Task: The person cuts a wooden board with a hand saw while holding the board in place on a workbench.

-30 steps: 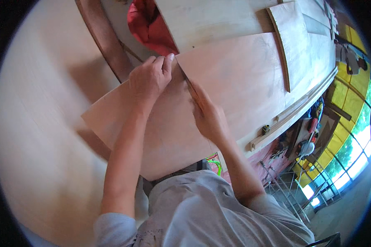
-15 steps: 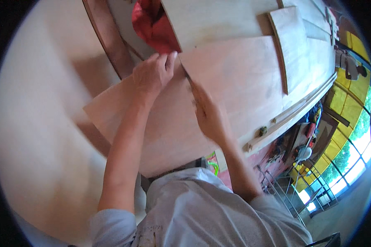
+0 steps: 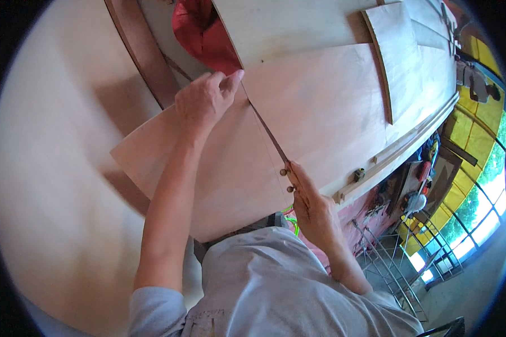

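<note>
A pale plywood sheet lies diagonally before me. My left hand grips its far edge, fingers curled, thumb beside a slit that runs toward me and continues as a thin drawn line. My right hand is wrapped round the wooden handle of a handsaw, which has two round metal fasteners. The saw's narrow blade reaches up to the slit, just below my left hand.
More panels and a short board lie beyond. Red material shows at top. Long strips and a tape measure sit along the right edge. Metal frames, hanging tools and yellow sheeting are at right.
My right hand has drawn the saw back down and to the right, exposing more blade and the handle's fasteners. My left hand stays gripped at the sheet's edge.
</note>
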`<move>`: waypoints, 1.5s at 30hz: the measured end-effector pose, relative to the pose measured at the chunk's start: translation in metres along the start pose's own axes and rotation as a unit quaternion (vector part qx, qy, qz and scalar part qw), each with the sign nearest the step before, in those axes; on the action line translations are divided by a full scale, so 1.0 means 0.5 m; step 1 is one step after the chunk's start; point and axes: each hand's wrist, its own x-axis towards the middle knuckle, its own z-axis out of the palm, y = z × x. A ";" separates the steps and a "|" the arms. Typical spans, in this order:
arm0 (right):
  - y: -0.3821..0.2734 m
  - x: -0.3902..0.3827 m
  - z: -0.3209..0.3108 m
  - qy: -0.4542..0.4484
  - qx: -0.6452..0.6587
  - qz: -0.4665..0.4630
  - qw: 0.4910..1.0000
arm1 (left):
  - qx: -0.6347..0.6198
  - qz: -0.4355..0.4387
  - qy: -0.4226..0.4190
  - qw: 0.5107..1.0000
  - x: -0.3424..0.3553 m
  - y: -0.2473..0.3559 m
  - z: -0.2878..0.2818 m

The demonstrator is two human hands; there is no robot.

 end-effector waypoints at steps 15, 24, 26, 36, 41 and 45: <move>0.022 0.199 0.035 0.014 -0.084 -0.022 0.996 | -0.031 0.048 0.086 0.995 0.016 0.020 0.041; 0.020 0.049 0.015 0.037 -0.010 -0.052 0.998 | -0.004 0.017 0.043 0.999 -0.004 -0.009 0.029; 0.025 0.181 0.027 0.021 -0.041 -0.047 0.998 | -0.025 0.032 0.055 0.998 0.016 0.027 0.035; 0.025 0.089 0.017 0.006 -0.044 -0.017 0.999 | -0.003 0.025 0.045 0.999 0.012 0.009 0.032; 0.016 0.188 0.026 0.012 -0.054 -0.032 0.998 | -0.005 0.047 0.058 0.997 0.004 0.009 0.046; 0.019 -0.004 -0.003 -0.014 -0.013 -0.003 1.000 | 0.008 0.028 0.063 0.998 0.007 0.002 0.030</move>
